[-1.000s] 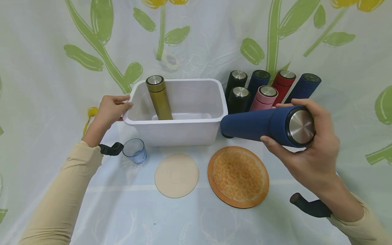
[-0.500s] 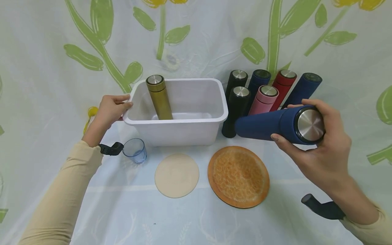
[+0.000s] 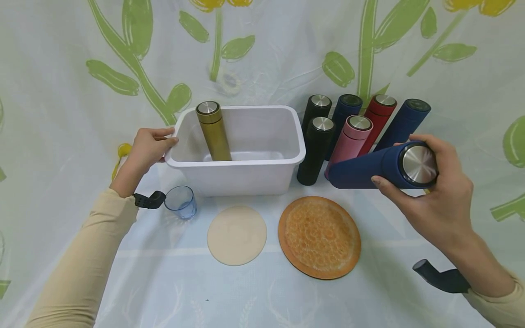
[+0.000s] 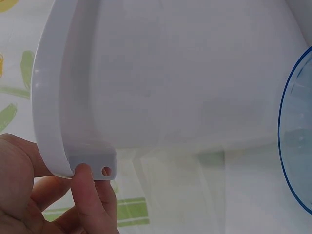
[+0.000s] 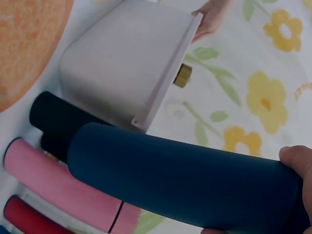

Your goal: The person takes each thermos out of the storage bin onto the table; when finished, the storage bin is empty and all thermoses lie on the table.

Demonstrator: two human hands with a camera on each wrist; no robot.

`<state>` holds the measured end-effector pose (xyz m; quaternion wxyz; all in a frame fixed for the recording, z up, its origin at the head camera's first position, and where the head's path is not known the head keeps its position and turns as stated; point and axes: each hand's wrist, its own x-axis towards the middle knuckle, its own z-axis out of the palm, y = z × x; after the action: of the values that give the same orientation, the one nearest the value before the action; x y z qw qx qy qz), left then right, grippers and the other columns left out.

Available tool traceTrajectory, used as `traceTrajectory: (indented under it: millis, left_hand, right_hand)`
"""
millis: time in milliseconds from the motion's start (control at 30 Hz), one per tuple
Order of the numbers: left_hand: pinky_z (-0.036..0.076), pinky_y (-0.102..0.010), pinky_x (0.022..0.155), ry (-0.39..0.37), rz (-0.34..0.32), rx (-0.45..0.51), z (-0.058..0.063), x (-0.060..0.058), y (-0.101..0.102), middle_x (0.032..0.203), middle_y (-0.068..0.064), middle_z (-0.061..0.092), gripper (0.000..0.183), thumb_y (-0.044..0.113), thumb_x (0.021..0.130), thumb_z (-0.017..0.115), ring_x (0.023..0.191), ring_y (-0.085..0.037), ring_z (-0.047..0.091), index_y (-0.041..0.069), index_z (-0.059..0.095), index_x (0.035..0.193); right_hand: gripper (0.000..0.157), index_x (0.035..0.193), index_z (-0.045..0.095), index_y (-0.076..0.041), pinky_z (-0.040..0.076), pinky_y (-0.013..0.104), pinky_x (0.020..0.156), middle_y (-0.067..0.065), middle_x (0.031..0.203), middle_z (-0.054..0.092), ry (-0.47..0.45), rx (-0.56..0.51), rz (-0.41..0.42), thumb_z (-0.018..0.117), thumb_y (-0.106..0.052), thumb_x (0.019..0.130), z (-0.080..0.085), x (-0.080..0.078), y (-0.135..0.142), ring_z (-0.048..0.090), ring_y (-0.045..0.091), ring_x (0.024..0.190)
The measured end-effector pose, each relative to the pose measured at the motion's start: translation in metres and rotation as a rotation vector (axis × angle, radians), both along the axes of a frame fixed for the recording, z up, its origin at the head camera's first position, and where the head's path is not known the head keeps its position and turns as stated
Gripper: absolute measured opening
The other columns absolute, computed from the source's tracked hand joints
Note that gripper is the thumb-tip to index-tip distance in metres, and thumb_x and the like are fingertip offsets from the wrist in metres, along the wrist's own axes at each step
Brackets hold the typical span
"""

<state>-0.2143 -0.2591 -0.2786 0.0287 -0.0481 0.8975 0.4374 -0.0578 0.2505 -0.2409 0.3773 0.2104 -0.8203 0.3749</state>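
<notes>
My right hand [image 3: 445, 196] grips a blue thermos bottle [image 3: 369, 170] near its steel lid and holds it tilted, nearly level, in front of the standing bottles. In the right wrist view, the blue bottle [image 5: 185, 178] crosses in front of a pink bottle [image 5: 68, 187]. My left hand [image 3: 147, 148] pinches the left rim of a white plastic bin [image 3: 234, 177]; the left wrist view shows thumb and fingers on the rim's corner tab [image 4: 92, 163]. A gold thermos bottle [image 3: 215, 136] leans inside the bin at its left.
Right of the bin stand black bottles [image 3: 313, 155], a pink bottle [image 3: 348, 141], a red one [image 3: 378, 116] and further blue ones [image 3: 404, 123]. In front lie a cream disc [image 3: 236, 235] and a brown bread-patterned round mat [image 3: 320, 237]. A blue glass [image 3: 180, 202] stands near my left wrist.
My right hand has carried the blue bottle to the right, away from the bin, uncovering the black and pink bottles. My left hand and the bin have stayed in place.
</notes>
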Motion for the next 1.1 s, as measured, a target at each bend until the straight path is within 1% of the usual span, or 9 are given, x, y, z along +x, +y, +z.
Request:
traceTrajectory:
  millis: [133,200,233,300,400,467,567,833,1100]
  left_hand:
    - [0.057,-0.022,0.063,-0.002,-0.001,0.002,0.001,0.001,0.001,0.137,-0.028,0.053,0.053,0.025,0.101,0.060,0.101,-0.031,0.061,0.004,0.046,0.148]
    - [0.057,-0.022,0.063,0.000,-0.002,0.003,0.001,0.001,0.001,0.137,-0.028,0.052,0.053,0.024,0.101,0.060,0.101,-0.031,0.061,0.004,0.046,0.148]
    - [0.057,-0.022,0.063,0.002,-0.002,0.002,0.001,0.001,0.001,0.137,-0.028,0.053,0.053,0.024,0.101,0.060,0.100,-0.031,0.061,0.004,0.046,0.148]
    - [0.057,-0.022,0.063,0.004,-0.001,0.002,0.002,0.001,0.000,0.137,-0.028,0.053,0.053,0.023,0.101,0.060,0.098,-0.029,0.062,0.004,0.047,0.148]
    - [0.057,-0.022,0.063,0.000,0.002,0.003,0.002,0.001,0.000,0.136,-0.029,0.054,0.053,0.023,0.101,0.060,0.095,-0.027,0.062,0.004,0.047,0.148]
    - [0.057,-0.022,0.063,-0.005,0.004,0.007,0.001,0.001,0.001,0.136,-0.029,0.054,0.053,0.023,0.101,0.061,0.095,-0.025,0.062,0.004,0.047,0.148]
    - [0.057,-0.021,0.062,-0.003,-0.002,0.008,0.001,0.000,0.001,0.136,-0.029,0.054,0.052,0.023,0.100,0.061,0.094,-0.024,0.062,0.004,0.047,0.147]
    - [0.057,-0.022,0.063,0.004,-0.008,0.006,0.001,-0.001,0.000,0.136,-0.029,0.054,0.053,0.023,0.100,0.061,0.090,-0.021,0.063,0.003,0.047,0.147]
    - [0.057,-0.022,0.063,-0.003,-0.001,0.005,0.001,0.000,0.000,0.138,-0.028,0.052,0.053,0.024,0.101,0.060,0.102,-0.033,0.061,0.004,0.046,0.148]
  right_hand:
    - [0.091,0.134,0.051,0.009,0.046,0.013,0.094,0.021,0.120,0.064,-0.026,0.035,-0.039,0.074,-0.059,0.078,-0.004,-0.002,0.008,0.059,0.004,0.110]
    - [0.089,0.136,0.051,0.007,0.045,0.011,0.092,0.019,0.121,0.062,-0.043,0.049,-0.063,0.078,-0.055,0.078,-0.006,-0.002,0.012,0.057,0.002,0.109]
    - [0.087,0.137,0.051,0.006,0.045,0.010,0.091,0.018,0.122,0.061,-0.051,0.054,-0.075,0.083,-0.048,0.076,-0.006,-0.003,0.013,0.057,0.001,0.109]
    - [0.084,0.138,0.050,0.004,0.044,0.009,0.090,0.018,0.122,0.060,-0.071,0.062,-0.093,0.090,-0.028,0.072,-0.008,-0.004,0.015,0.055,0.000,0.107]
    - [0.087,0.139,0.050,0.003,0.042,0.007,0.089,0.019,0.122,0.059,-0.099,0.072,-0.122,0.090,0.004,0.061,-0.011,-0.007,0.017,0.052,-0.003,0.107]
    - [0.091,0.139,0.049,0.003,0.041,0.006,0.089,0.021,0.121,0.059,-0.113,0.074,-0.132,0.089,0.012,0.057,-0.013,-0.010,0.018,0.051,-0.006,0.107]
    - [0.091,0.138,0.049,0.003,0.040,0.005,0.089,0.022,0.121,0.059,-0.126,0.075,-0.146,0.089,0.013,0.056,-0.016,-0.013,0.021,0.049,-0.009,0.106]
    - [0.087,0.138,0.050,0.003,0.039,0.005,0.085,0.021,0.120,0.059,-0.144,0.092,-0.161,0.091,0.007,0.061,-0.022,-0.022,0.030,0.048,-0.010,0.104]
    - [0.081,0.137,0.048,0.004,0.037,0.002,0.071,0.024,0.117,0.060,-0.173,0.127,-0.193,0.089,0.002,0.067,-0.028,-0.033,0.040,0.046,-0.013,0.086]
